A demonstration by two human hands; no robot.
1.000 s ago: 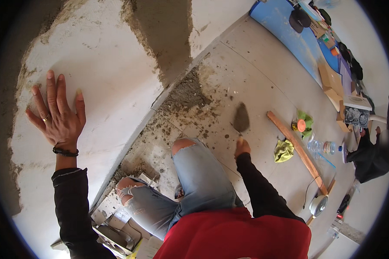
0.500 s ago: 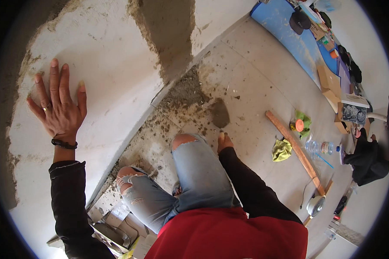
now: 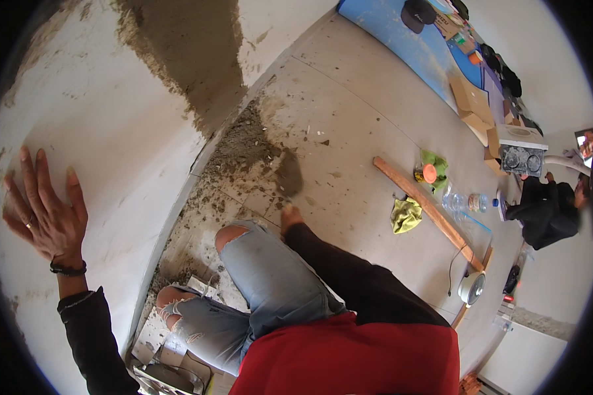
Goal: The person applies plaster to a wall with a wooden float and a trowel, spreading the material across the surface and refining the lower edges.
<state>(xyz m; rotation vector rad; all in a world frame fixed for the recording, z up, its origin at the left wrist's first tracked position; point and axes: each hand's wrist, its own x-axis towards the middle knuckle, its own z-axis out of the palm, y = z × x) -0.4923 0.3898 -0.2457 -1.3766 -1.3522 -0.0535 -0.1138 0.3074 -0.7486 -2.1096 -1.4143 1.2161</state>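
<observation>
My left hand (image 3: 46, 220) lies flat with fingers spread on the white wall (image 3: 105, 112); it wears a ring and a dark beaded bracelet. Down by the floor, my right hand (image 3: 290, 216) is closed round the handle of a trowel (image 3: 288, 174). The blade, grey and smeared by motion, points away from me, just right of a heap of wet mortar (image 3: 240, 141) along the foot of the wall. Most of the handle is hidden by my fingers. Above the heap, a strip of grey-brown mortar (image 3: 194, 52) runs up the wall.
Mortar crumbs litter the floor near my knees. To the right lie a wooden plank (image 3: 428, 207), a yellow-green cloth (image 3: 406, 215), plastic bottles (image 3: 456, 201) and a small round fan (image 3: 472, 288). A blue mat (image 3: 395, 46) and cardboard boxes (image 3: 471, 102) stand farther off. A person in black (image 3: 547, 210) is at far right.
The view has turned, shifting most of the scene leftward. My right hand and the trowel have moved slightly, and the blade is now blurred. My left hand stays flat on the wall.
</observation>
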